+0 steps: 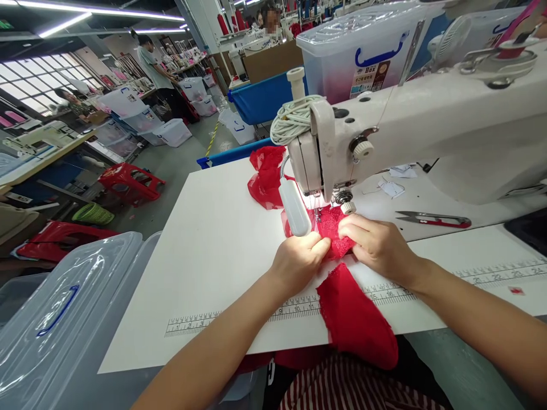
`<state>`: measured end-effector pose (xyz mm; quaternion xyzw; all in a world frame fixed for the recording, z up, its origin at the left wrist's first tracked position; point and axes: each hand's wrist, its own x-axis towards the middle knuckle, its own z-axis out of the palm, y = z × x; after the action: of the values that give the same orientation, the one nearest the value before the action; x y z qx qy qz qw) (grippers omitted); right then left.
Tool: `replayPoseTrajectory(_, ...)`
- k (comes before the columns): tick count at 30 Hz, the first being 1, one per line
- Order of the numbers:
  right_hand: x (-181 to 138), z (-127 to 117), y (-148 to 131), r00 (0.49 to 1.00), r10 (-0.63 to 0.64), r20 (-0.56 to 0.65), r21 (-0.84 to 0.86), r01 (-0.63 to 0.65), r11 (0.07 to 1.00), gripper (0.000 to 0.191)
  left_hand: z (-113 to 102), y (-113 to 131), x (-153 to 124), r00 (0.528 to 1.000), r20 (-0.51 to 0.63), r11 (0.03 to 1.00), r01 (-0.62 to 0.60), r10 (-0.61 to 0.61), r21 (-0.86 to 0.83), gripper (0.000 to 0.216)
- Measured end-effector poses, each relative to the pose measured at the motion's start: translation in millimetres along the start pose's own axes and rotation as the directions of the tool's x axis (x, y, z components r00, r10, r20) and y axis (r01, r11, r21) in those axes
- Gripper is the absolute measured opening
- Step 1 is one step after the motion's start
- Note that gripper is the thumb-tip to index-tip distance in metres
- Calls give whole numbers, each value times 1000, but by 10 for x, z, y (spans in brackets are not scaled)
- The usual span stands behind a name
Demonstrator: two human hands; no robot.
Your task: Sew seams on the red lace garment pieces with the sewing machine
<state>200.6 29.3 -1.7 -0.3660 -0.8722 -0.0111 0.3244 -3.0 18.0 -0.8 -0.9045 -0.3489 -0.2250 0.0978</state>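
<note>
Red lace fabric (335, 228) lies under the needle of a white sewing machine (410, 125), lit by a small lamp (294, 208). My left hand (301, 256) pinches the near left edge of the lace, fingers closed. On its right edge, my right hand (378, 245) is closed on the same cloth, close to the needle. A solid red fabric piece (356, 316) hangs from below my hands over the table's front edge. Behind the lamp, more sheer red fabric (267, 176) lies bunched on the table. The exact fingertip contact is partly hidden.
Thread snips (433, 219) lie right of my right hand on the white table (213, 245), which has a printed ruler along its front. Lidded plastic boxes (64, 319) stand at left and behind the machine. Red stools (130, 182) and other people are farther off.
</note>
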Motion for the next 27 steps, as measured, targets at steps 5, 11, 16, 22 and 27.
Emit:
replayPoseTrajectory(5, 25, 0, 23, 997, -65, 41, 33, 63, 997, 28, -205, 71, 25, 965, 258, 989, 82, -48, -121, 34)
replayPoseTrajectory(11, 21, 28, 40, 990, -117, 79, 67, 112, 991, 27, -456, 59, 39, 905, 425, 986, 98, -32, -134, 57)
replayPoseTrajectory(16, 28, 12, 0, 969, -55, 240, 42, 46, 998, 19, -405, 15, -10, 908, 420, 995, 44, -3, -86, 69)
replayPoseTrajectory(22, 44, 8, -9, 971, -52, 235, -51, 66, 997, 11, -406, 16, -18, 927, 375, 999, 32, -17, -35, 69)
replayPoseTrajectory(27, 3, 27, -2, 975, -38, 219, -121, 66, 990, 22, -444, 18, 9, 912, 409, 999, 27, -16, -19, 66)
